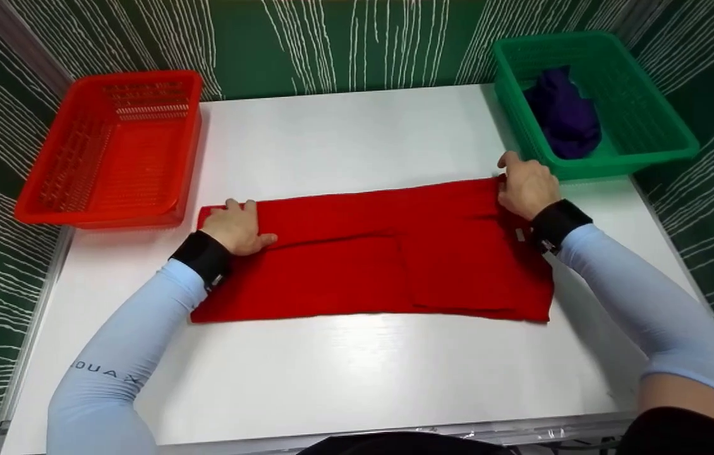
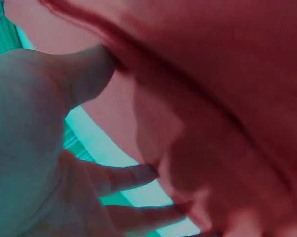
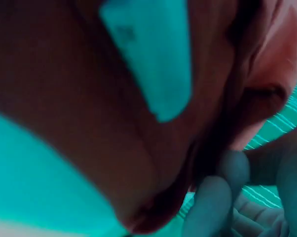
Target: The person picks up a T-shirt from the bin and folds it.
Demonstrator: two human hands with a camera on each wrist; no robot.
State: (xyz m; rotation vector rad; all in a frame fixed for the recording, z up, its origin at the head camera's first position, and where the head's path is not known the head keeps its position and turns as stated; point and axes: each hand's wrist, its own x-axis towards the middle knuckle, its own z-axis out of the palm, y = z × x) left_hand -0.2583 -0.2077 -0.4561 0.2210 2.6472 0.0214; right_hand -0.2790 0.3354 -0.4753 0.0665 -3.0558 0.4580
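Note:
A folded red garment (image 1: 344, 265) lies across the white table as a long rectangle, with creases running along it. My left hand (image 1: 235, 227) rests on its upper left corner, fingers spread and fairly straight, thumb flat on the cloth. In the left wrist view the fingertips (image 2: 141, 174) touch the red fabric near its edge. My right hand (image 1: 529, 188) is at the upper right corner, where thumb and finger pinch the fabric edge. Close by, a pale label (image 3: 156, 59) shows on the garment in the right wrist view.
A red plastic basket (image 1: 189, 158) stands at the left back of the white table (image 1: 357, 379). At the right back is a green basket (image 1: 622, 165) with a crumpled purple cloth (image 1: 564, 117) inside. Patterned green walls enclose the back and sides.

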